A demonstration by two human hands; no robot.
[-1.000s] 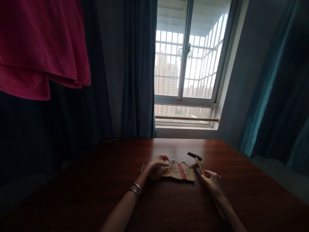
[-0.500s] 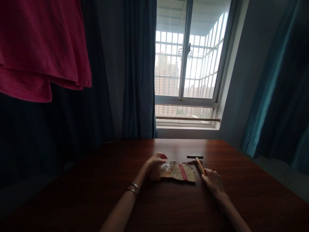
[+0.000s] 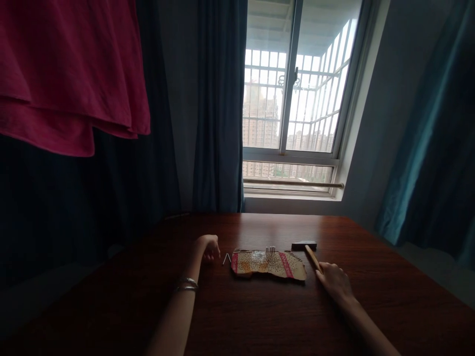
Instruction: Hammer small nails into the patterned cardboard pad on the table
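The work is looking to be at an early stage. A small group of nails [image 3: 270,250], about 3 or 4, is standing upright near the far edge of the flat tan board [image 3: 267,265], and they are standing high, not driven down to the surface. Most of the board is showing only small dark dots. Whether these are holes or print, I cannot tell. So, by my judgement, a little is done and much is remaining.

The board is lying flat on the table [image 3: 260,316], around the middle between its left and right edges, and it is lying between the 2 hands, touching neither.

The left hand [image 3: 208,246] is resting on the table to the left of the board, fingers curled into a loose fist. I cannot tell if anything small is inside it. What seem to be 2 loose nails [image 3: 226,258] are lying between this hand and the board's left end.

The right hand [image 3: 334,282] is closing around the end of the hammer [image 3: 310,253] handle, just beside the board's right end. The hammer head is sitting down on the table, pointing toward the far edge.
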